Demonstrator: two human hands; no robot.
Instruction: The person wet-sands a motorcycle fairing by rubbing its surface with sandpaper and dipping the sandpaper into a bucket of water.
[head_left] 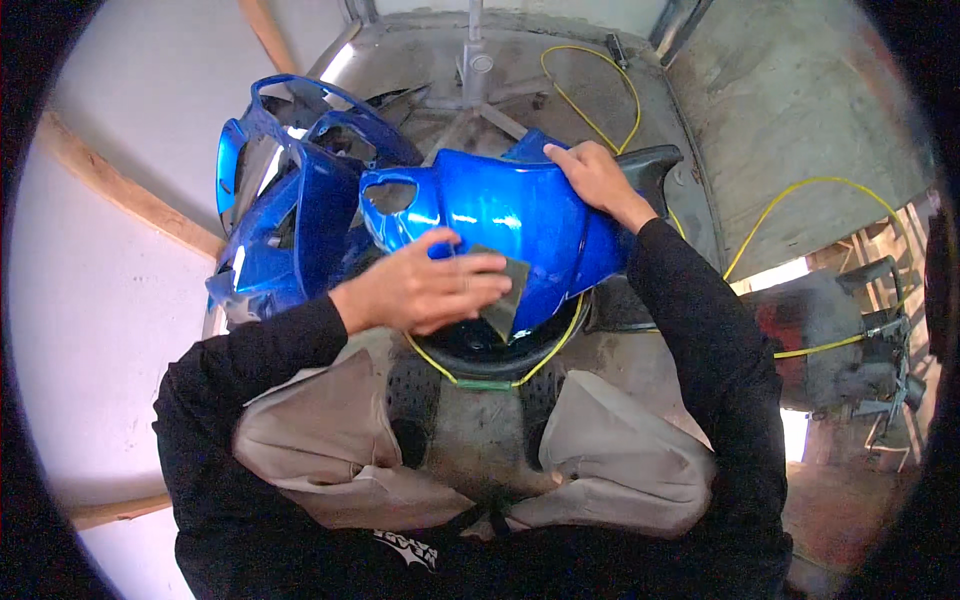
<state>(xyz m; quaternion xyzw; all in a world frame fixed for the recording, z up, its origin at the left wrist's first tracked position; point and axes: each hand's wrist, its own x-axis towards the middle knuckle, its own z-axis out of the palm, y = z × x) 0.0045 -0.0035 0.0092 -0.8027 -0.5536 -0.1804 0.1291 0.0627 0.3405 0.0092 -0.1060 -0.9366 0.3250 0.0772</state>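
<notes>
A glossy blue motorcycle fairing panel [490,205] with a cut-out at its left end lies across the middle, in front of my knees. My right hand [600,182] is closed on its upper right edge, thumb on top and the other fingers partly hidden. My left hand [425,285] presses a flat, olive-grey piece of sandpaper [512,300] against the panel's lower front, its fingers laid over the sheet. Below the panel is a black round basin [470,362], mostly covered, with a yellow handle wire and a green grip.
More blue fairing parts [300,190] stand at the left, close to the panel. A metal stand [475,75] rises behind. A yellow hose [765,215] winds along the right to a dark, dusty machine [825,335]. A wooden beam [130,185] crosses the white wall.
</notes>
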